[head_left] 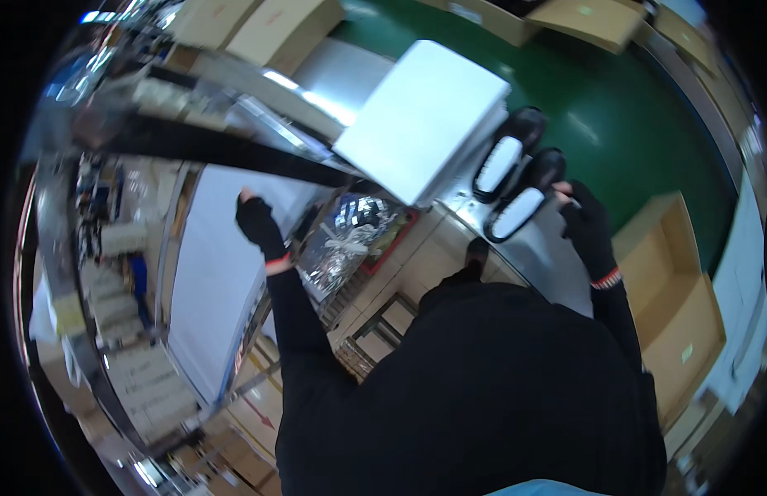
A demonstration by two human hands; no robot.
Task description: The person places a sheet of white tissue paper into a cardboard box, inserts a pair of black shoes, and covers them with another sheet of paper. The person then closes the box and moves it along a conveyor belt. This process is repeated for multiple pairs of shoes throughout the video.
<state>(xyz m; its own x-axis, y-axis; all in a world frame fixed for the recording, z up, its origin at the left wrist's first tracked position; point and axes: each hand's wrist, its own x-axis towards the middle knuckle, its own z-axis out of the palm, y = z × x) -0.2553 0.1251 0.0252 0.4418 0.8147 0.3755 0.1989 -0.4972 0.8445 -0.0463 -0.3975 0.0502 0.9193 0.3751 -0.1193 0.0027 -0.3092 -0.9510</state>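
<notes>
Shoes (516,183) are gripped by the right hand (588,229) for carrying; the left hand (255,219), seemingly clenched, rests on a white sheet (210,281).

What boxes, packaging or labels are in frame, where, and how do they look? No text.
White flat box: centre top, tilted.
Pair of black-and-white shoes: by the right hand.
Silver foil wrap: centre, crinkled, red-edged tray.
Open brown carton: right.
Brown cartons: top left.
Left hand: on a large white sheet.
</notes>
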